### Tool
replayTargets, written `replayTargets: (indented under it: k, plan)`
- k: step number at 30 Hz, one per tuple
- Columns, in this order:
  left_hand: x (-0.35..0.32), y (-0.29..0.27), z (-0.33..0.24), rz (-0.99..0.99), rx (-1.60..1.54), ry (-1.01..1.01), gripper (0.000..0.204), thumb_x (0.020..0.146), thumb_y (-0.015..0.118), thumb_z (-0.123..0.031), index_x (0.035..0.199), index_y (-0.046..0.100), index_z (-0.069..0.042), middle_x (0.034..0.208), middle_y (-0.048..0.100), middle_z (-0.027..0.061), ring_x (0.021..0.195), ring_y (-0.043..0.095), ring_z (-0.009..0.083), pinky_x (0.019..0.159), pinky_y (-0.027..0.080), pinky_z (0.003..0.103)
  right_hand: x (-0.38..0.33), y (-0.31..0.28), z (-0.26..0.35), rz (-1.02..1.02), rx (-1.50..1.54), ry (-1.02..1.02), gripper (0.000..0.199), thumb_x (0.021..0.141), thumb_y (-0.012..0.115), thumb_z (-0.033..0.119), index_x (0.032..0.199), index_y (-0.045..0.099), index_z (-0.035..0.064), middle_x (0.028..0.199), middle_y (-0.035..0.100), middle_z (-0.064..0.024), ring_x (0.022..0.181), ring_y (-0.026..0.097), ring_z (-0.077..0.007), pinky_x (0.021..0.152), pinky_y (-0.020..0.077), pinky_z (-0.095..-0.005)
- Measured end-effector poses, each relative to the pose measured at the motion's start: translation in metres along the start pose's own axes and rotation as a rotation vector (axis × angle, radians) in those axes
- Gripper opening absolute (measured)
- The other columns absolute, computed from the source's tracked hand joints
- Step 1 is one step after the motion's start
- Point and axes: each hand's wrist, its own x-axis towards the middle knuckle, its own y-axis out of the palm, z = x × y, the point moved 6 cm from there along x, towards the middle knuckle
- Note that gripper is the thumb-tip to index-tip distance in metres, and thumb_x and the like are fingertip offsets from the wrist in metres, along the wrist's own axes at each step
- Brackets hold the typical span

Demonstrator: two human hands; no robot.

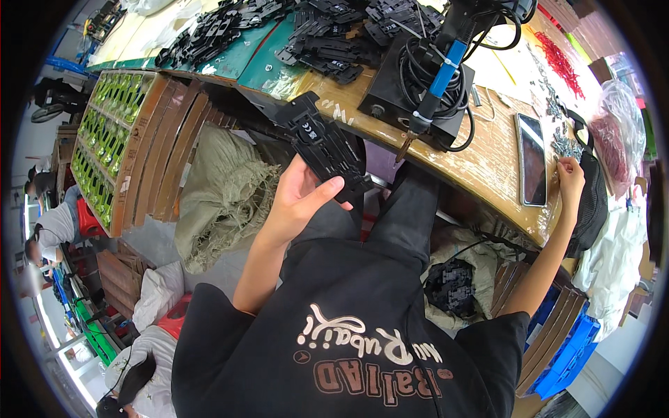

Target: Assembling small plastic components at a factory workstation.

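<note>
Head view, looking down over a black-shirted lap: a worn wooden workbench [488,164] curves across the upper right of the frame, with heaps of black plastic parts [327,42] along its far edge at top centre. A black control box [390,90] sits on the bench, its blue-handled soldering iron [435,80] hanging tip-down over the front edge. Centre frame, the left hand [296,191] grasps a long black plastic housing [322,143], thumb across its lower end, most of its length jutting up unsupported past the bench edge. At right, a dark smartphone [533,159] lies beside the right hand [570,174], whose fingertips pinch at a scatter of small metal screws [566,143]; whether they have closed on one cannot be told. Likely trouble: the housing, held by one end only, could tip or slip from the hand, and it rides near the iron's tip, which might scorch plastic. Loose screws close to the edge could roll off.
</note>
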Motion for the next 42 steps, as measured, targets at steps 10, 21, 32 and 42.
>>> replayTargets:
  k: [10, 21, 32, 42]
  plan:
    - [-0.011, 0.021, 0.011, 0.116, 0.093, -0.147, 0.020, 0.085, 0.054, -0.014, 0.098, 0.055, 0.001, 0.089, 0.058, 0.0012, 0.078, 0.052, 0.0049, 0.068, 0.044, 0.020, 0.000, -0.003, -0.012, 0.123, 0.044, 0.164, 0.013, 0.074, 0.058, 0.008, 0.084, 0.060, 0.0003, 0.063, 0.057, -0.0051, 0.052, 0.053, -0.0098, 0.051, 0.0429, -0.0241]
    - [-0.025, 0.037, 0.038, 0.214, 0.312, -0.212, 0.013, 0.081, 0.057, -0.012, 0.084, 0.056, 0.001, 0.066, 0.052, -0.0006, 0.061, 0.045, 0.0039, 0.054, 0.038, 0.021, -0.075, -0.047, 0.074, -0.154, 0.500, 0.060, 0.014, 0.075, 0.056, 0.000, 0.089, 0.056, -0.0021, 0.075, 0.058, -0.0066, 0.064, 0.054, -0.0117, 0.059, 0.0446, -0.0224]
    - [-0.030, 0.084, 0.040, 0.506, 0.531, -0.080, 0.018, 0.077, 0.059, -0.013, 0.080, 0.053, 0.004, 0.064, 0.050, 0.0143, 0.054, 0.049, 0.0267, 0.050, 0.039, 0.031, -0.188, 0.004, 0.246, 0.549, 1.445, -0.093, 0.019, 0.068, 0.059, -0.011, 0.082, 0.051, -0.0015, 0.088, 0.054, -0.0133, 0.080, 0.053, -0.0162, 0.072, 0.0427, -0.0261]
    - [-0.033, 0.089, 0.033, 0.570, 0.646, -0.033, 0.017, 0.076, 0.058, -0.013, 0.075, 0.051, 0.003, 0.061, 0.050, 0.0140, 0.051, 0.050, 0.0299, 0.047, 0.039, 0.034, -0.201, 0.020, 0.250, 0.759, 1.492, 0.008, 0.019, 0.068, 0.060, -0.012, 0.081, 0.052, -0.0013, 0.091, 0.052, -0.0123, 0.083, 0.051, -0.0138, 0.070, 0.0428, -0.0238]
